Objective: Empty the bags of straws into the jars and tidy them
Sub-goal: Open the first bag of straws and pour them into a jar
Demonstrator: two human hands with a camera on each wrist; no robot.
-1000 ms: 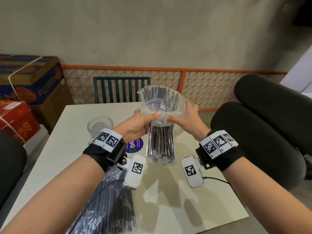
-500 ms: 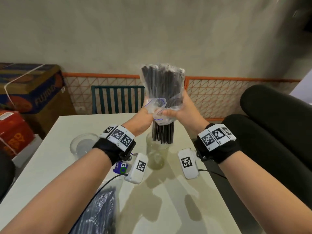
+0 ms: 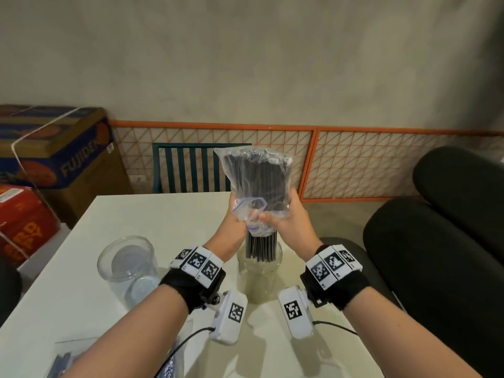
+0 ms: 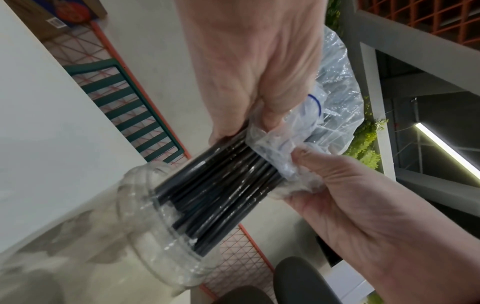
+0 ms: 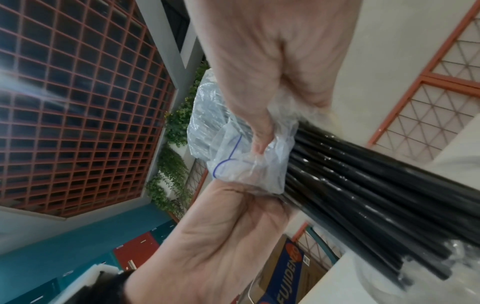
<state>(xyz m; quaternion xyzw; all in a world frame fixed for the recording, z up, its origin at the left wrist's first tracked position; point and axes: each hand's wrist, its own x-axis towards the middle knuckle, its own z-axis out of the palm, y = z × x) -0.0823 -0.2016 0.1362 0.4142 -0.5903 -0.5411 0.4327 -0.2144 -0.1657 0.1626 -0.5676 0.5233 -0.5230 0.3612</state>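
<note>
The clear plastic zip bag of black straws [image 3: 256,184] is upside down in my two hands, its open mouth bunched round the bundle above the clear plastic jar in the middle of the table [image 3: 259,274]. Nearest me, at the table's front edge, lies a second clear bag of black straws [image 3: 65,361], mostly hidden under my left forearm. A little farther on come the wrist cameras and marker bands. My left hand [image 3: 231,222] has its fingers curled round the bag's gathered mouth, thumb pressing the crumpled plastic with the blue zip line against the bundle; my right hand [image 3: 283,222] grips the same neck from the other side, fingers wrapped behind and thumb in front. The two hands touch, or nearly so, at the plastic.

Below them the black drinking straws [image 4: 223,189] stick out of the bag, and their lower ends are already inside the jar's mouth (the left wrist view shows them passing its threaded rim). The rest of the bundle is in the bag above my fists, standing roughly upright.

To the left of this jar, apart from it, stands a second empty clear jar [image 3: 126,266] on the white table [image 3: 152,222]. Beyond the table's far edge are a dark green slatted chair back [image 3: 188,167] and an orange wire-grid fence [image 3: 354,162] along the wall, with printed cardboard boxes [image 3: 51,151] stacked to the far left and black cushioned rolls [image 3: 441,227] on the right.
</note>
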